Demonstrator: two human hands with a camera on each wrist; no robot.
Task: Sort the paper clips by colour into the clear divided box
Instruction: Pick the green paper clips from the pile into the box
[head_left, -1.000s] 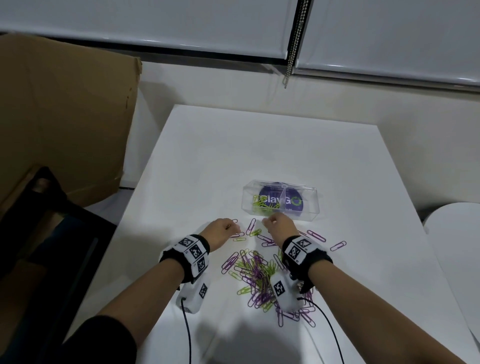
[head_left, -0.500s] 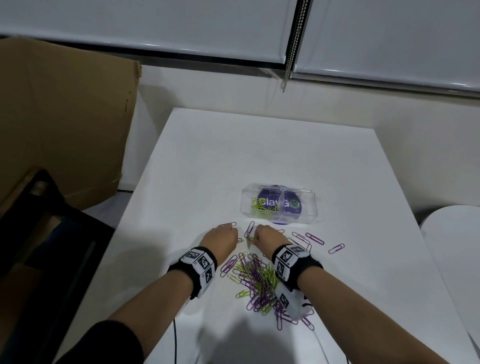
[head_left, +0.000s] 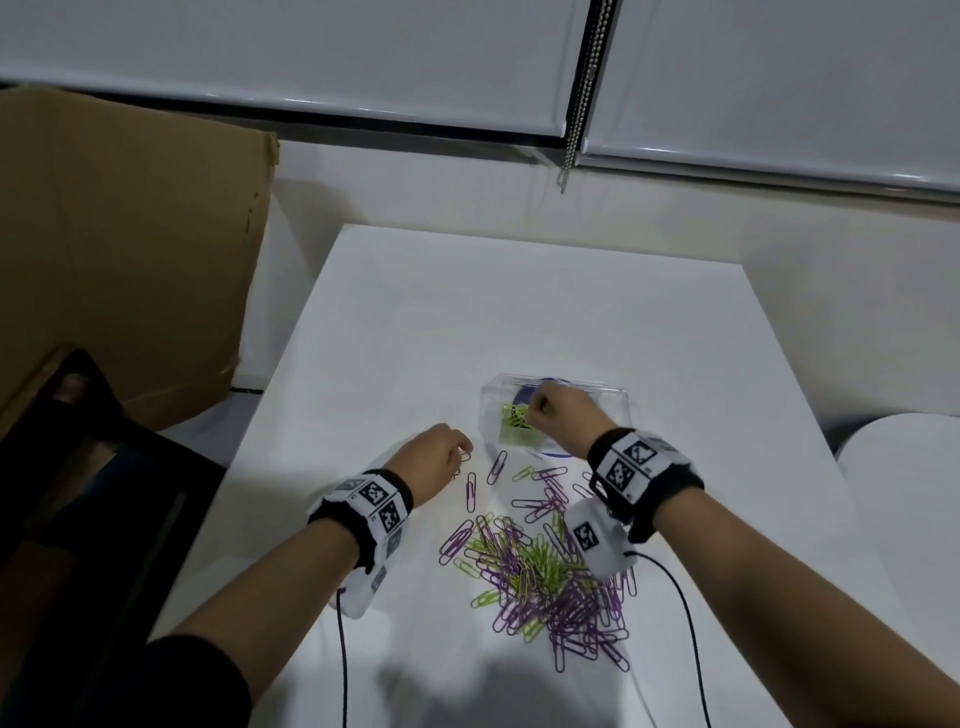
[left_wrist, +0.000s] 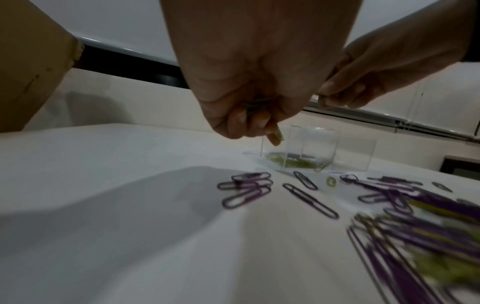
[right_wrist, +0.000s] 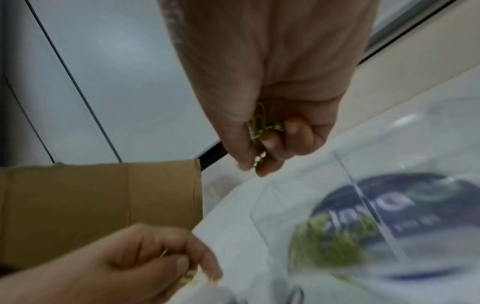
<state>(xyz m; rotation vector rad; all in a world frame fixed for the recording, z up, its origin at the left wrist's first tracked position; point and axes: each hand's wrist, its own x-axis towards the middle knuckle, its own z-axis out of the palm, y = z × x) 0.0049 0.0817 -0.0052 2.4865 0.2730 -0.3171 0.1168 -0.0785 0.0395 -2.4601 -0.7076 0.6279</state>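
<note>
The clear divided box (head_left: 615, 402) stands on the white table (head_left: 415, 322), with green clips (head_left: 514, 422) in its left compartment. My right hand (head_left: 535, 411) hovers over that compartment, fingers curled round green paper clips (right_wrist: 259, 122). My left hand (head_left: 461, 453) is low over the table left of the box and pinches green clips (left_wrist: 278, 134) in curled fingers. A mixed pile of purple and green clips (head_left: 540, 577) lies in front of the box, between my wrists. A few loose purple clips (left_wrist: 249, 191) lie under my left hand.
A large cardboard sheet (head_left: 119, 249) leans at the left, beside a dark chair (head_left: 78, 467). A blind's bead chain (head_left: 576, 114) hangs at the back. A round white surface (head_left: 904, 467) sits beyond the table's right edge. Wrist-camera cables (head_left: 685, 613) trail toward me.
My right hand rose from the table by the loose clips and moved forward over the box's left compartment. My left hand stayed left of the box, barely shifting.
</note>
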